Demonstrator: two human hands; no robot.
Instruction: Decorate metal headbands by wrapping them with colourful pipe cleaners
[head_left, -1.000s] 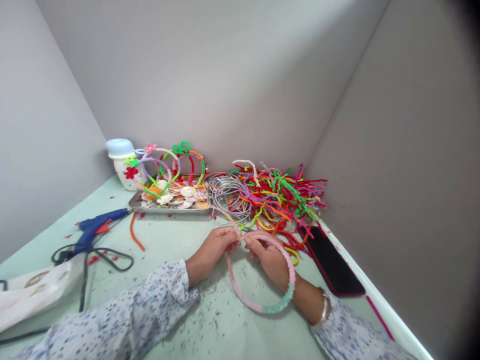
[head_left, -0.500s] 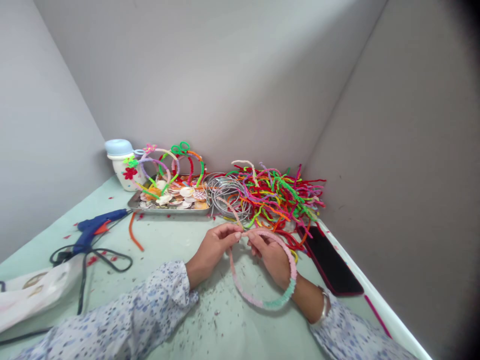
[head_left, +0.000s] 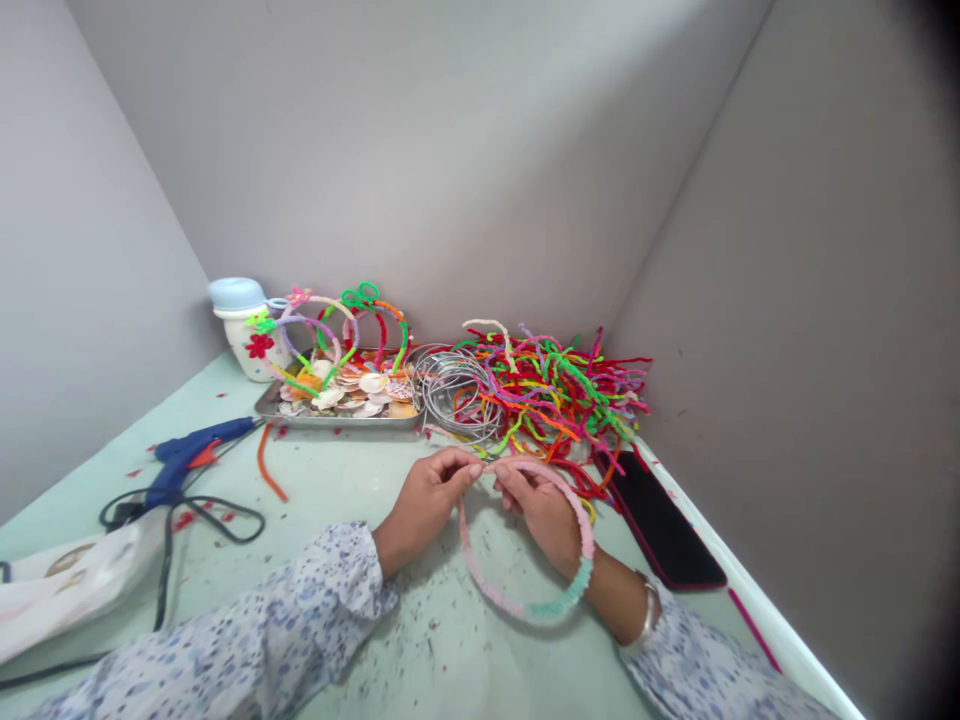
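A hoop (head_left: pixel 559 604) wrapped in fuzzy pink and mint-green pipe cleaner is held upright between my hands, just above the table. My right hand (head_left: pixel 546 520) pinches its top between thumb and fingers, with the right side of the hoop passing in front of the wrist. Close beside it, my left hand (head_left: pixel 424 505) is closed at the upper left of the hoop, thumb and forefinger pressed on a pink pipe cleaner (head_left: pixel 444 433). The loose end of that pipe cleaner seems to stick out beyond the left fingertips. The exact pinch points are partly hidden by the fingers.
Behind my hands lie a metal tray (head_left: pixel 345 424) of shells and finished headbands, coiled wire (head_left: pixel 457 385) and a heap of pipe cleaners (head_left: pixel 562 385). A blue glue gun (head_left: pixel 180 460) with its cord is at left, near a white jar (head_left: pixel 251 345). A phone (head_left: pixel 664 525) lies right.
The loose end of the pink pipe cleaner has swung down and to the left, away from me. Both hands and the hoop have stayed almost in place.
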